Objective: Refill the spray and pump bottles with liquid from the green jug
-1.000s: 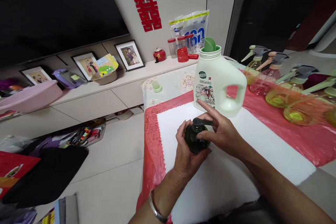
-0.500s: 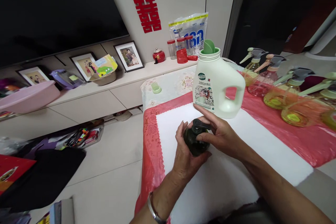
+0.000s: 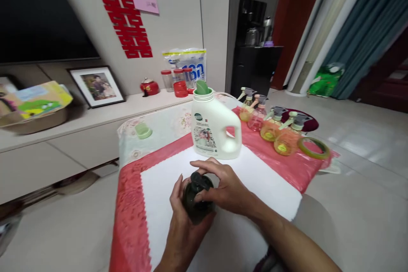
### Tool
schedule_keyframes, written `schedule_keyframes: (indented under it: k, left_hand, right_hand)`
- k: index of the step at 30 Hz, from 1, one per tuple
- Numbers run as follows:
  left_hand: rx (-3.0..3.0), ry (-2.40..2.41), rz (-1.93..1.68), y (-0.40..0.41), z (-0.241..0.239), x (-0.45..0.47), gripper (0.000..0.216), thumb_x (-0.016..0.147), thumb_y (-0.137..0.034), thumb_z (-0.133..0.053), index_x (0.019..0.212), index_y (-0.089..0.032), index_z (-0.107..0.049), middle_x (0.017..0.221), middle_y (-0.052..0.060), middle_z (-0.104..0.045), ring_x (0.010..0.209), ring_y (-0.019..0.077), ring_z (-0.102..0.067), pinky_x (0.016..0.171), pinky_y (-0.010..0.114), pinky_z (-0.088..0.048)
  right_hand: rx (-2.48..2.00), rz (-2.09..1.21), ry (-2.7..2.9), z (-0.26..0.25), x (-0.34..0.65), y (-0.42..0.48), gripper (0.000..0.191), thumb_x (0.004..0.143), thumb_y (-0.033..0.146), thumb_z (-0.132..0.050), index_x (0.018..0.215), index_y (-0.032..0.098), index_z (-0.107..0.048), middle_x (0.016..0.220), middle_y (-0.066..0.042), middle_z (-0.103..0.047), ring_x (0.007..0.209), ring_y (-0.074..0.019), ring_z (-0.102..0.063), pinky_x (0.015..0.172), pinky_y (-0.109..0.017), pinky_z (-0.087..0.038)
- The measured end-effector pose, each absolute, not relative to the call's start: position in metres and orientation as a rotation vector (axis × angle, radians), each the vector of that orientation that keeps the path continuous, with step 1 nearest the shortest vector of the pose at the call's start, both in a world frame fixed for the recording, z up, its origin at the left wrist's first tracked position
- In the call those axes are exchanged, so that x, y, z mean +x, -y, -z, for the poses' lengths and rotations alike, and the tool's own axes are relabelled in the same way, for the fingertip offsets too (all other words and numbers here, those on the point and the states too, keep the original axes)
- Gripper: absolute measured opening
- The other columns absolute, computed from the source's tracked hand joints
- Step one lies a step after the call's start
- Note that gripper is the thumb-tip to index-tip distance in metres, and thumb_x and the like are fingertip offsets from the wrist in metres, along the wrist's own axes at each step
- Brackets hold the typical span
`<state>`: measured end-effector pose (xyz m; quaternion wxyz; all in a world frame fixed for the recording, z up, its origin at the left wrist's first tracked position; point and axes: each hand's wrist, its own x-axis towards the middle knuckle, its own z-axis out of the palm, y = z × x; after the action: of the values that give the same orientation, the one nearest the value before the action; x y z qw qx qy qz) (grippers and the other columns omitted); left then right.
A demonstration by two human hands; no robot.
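My left hand [image 3: 185, 216] is wrapped round the body of a dark green pump bottle [image 3: 198, 209], low over a white cloth [image 3: 255, 178]. At the bottle's top, the fingers of my right hand [image 3: 223, 187] close on its black pump head [image 3: 199, 182]. The bottle is slightly tilted, and its base is hidden. Behind my hands stands a large pale green detergent jug [image 3: 213, 129], uncapped, with a green scoop or funnel [image 3: 202, 87] in its mouth.
Several spray bottles [image 3: 270, 129] and a roll of tape [image 3: 314, 148] stand on the red table cover [image 3: 130, 204] to the right. A light green cap [image 3: 143, 131] lies at the far left of the table. Jars [image 3: 178, 78] and a framed photo [image 3: 96, 87] line the cabinet behind.
My view has turned to the right, bringing the tape roll and curtain into sight. Both hands remain on the pump bottle, with little change in grip.
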<state>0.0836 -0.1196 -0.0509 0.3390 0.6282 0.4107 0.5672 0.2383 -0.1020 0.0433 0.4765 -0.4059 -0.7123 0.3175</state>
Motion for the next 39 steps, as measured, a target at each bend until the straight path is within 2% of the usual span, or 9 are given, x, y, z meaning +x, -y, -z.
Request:
schedule_keyframes:
  k: [4, 7, 12, 19, 28, 33, 39]
  left_hand:
    - [1.673, -1.088, -1.325, 0.127, 0.042, 0.078, 0.104, 0.072, -0.036, -0.079, 0.156, -0.028, -0.017, 0.148, 0.017, -0.048, 0.136, 0.0378, -0.051, 0.109, 0.060, -0.045]
    - [1.712, -1.111, -1.249, 0.129, 0.038, 0.074, 0.102, 0.075, -0.040, -0.079, 0.155, -0.028, -0.018, 0.152, 0.018, -0.044, 0.141, 0.0372, -0.045, 0.114, 0.063, -0.039]
    - [1.802, -1.110, -1.238, 0.127, 0.038, 0.072, 0.089, 0.083, -0.041, -0.073, 0.154, -0.025, -0.021, 0.149, 0.018, -0.047, 0.138, 0.0344, -0.049, 0.111, 0.061, -0.042]
    - [1.826, -1.171, -1.230, 0.128, 0.033, 0.073, 0.072, 0.088, -0.047, -0.064, 0.149, -0.027, -0.032, 0.142, 0.015, -0.055, 0.132, 0.0346, -0.055, 0.103, 0.059, -0.049]
    - [1.774, -1.189, -1.227, 0.128, 0.033, 0.072, 0.068, 0.088, -0.049, -0.062, 0.147, -0.026, -0.036, 0.137, 0.014, -0.060, 0.127, 0.0346, -0.060, 0.099, 0.058, -0.052]
    - [1.768, -1.183, -1.227, 0.128, 0.034, 0.072, 0.066, 0.089, -0.049, -0.061, 0.146, -0.026, -0.036, 0.136, 0.014, -0.061, 0.125, 0.0335, -0.061, 0.102, 0.059, -0.050]
    - [1.755, -1.183, -1.219, 0.128, 0.035, 0.071, 0.069, 0.088, -0.050, -0.062, 0.147, -0.026, -0.036, 0.136, 0.014, -0.061, 0.125, 0.0334, -0.061, 0.099, 0.058, -0.052]
  right_hand:
    - [-1.059, -0.657, 1.705, -0.052, 0.245, 0.111, 0.074, 0.063, 0.028, -0.090, 0.132, 0.024, -0.063, 0.101, -0.002, -0.062, 0.097, -0.0132, -0.058, 0.089, -0.025, -0.050]
    - [-1.134, -0.577, 1.614, -0.059, 0.254, 0.121, 0.069, 0.069, 0.036, -0.086, 0.132, 0.023, -0.062, 0.103, -0.003, -0.062, 0.096, -0.0123, -0.058, 0.089, -0.025, -0.051]
    - [-1.300, -0.416, 1.387, -0.065, 0.282, 0.135, 0.066, 0.075, 0.045, -0.081, 0.133, 0.021, -0.061, 0.107, -0.005, -0.063, 0.095, -0.0133, -0.060, 0.093, -0.028, -0.052]
    - [-1.519, -0.170, 1.060, -0.061, 0.339, 0.145, 0.075, 0.069, 0.047, -0.080, 0.134, 0.016, -0.060, 0.107, -0.008, -0.065, 0.095, -0.0175, -0.062, 0.090, -0.034, -0.054]
    - [-1.660, 0.093, 0.817, -0.042, 0.397, 0.141, 0.096, 0.060, 0.060, -0.074, 0.140, 0.010, -0.055, 0.103, -0.010, -0.064, 0.089, -0.0203, -0.059, 0.085, -0.038, -0.052]
    - [-1.703, 0.201, 0.808, -0.034, 0.413, 0.132, 0.096, 0.062, 0.065, -0.069, 0.139, 0.009, -0.054, 0.103, -0.011, -0.062, 0.083, -0.0176, -0.056, 0.082, -0.035, -0.050]
    - [-1.762, 0.281, 0.849, -0.022, 0.423, 0.124, 0.091, 0.068, 0.065, -0.064, 0.140, 0.009, -0.054, 0.106, -0.013, -0.062, 0.091, -0.0206, -0.055, 0.087, -0.038, -0.046]
